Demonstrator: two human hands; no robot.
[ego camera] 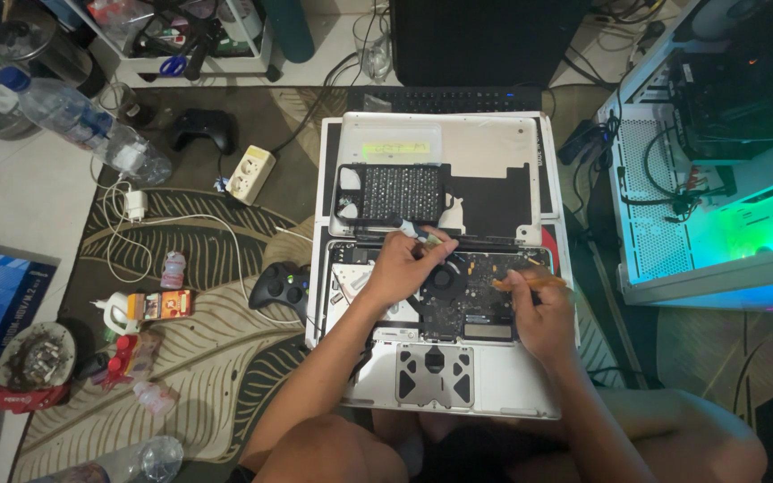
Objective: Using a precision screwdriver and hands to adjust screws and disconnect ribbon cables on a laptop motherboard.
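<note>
While your knees sit at the bottom edge of the frame, the opened laptop (445,358) lies on the floor just above them, lower centre, its base cover off and its board (467,300) bared. Your left hand (402,266) is curled around a small pale tool (422,234), its tip at the upper edge of the board near the round fan (445,279). Your right hand (543,313) is pinched on a thin orange stick (530,283), which lies level over the right part of the board. The two hands are near each other, with the fan between them.

Just above the laptop, a grey cover panel (494,148) lies flat, and a black tray of small bits (395,192) rests on its left part.

Left of the laptop, a black gamepad (281,288) touches its edge on the patterned rug (216,313). Farther left are small bottles (136,309) and a round dish (38,353). In the upper left lie a white power strip (250,173), a second gamepad (200,128) and a clear water bottle (91,130) on its side.

At the right of the frame stands a white computer case (717,215), lit green and blue inside. At the top centre, a dark keyboard (445,98) sits beyond the panel.
</note>
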